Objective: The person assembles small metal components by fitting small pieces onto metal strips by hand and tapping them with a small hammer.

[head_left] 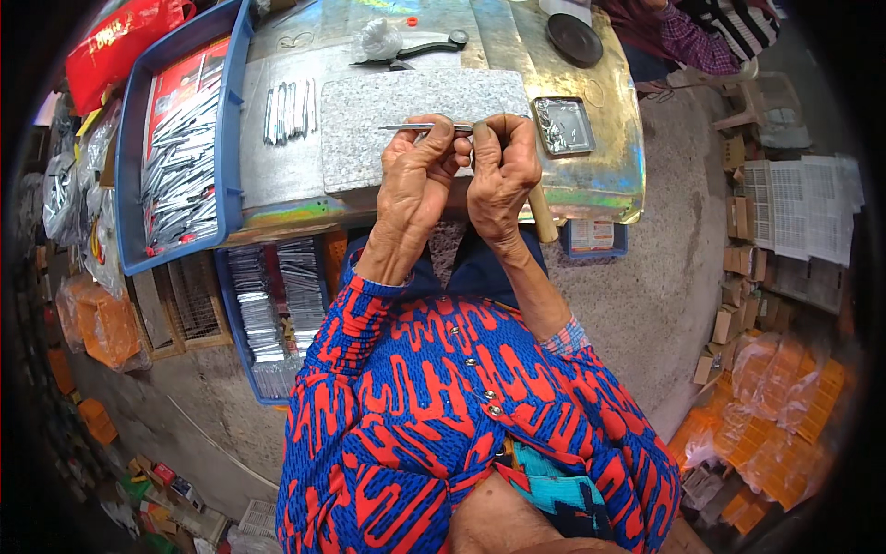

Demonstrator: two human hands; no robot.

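Grey concrete workshop floor [637, 295] spans right of centre. Work looks partway: left hand [415, 180] and right hand [503, 175], fingers closed, pinch one slim, shiny, straight silver metal rod [399, 126] at upper centre, narrow tip leftward, right end hidden. Heaped loose silver metal pieces [185, 157], upper left, seemingly remain; short row of silver strips [291, 111] beside slab [369, 102], maybe done, cannot tell.
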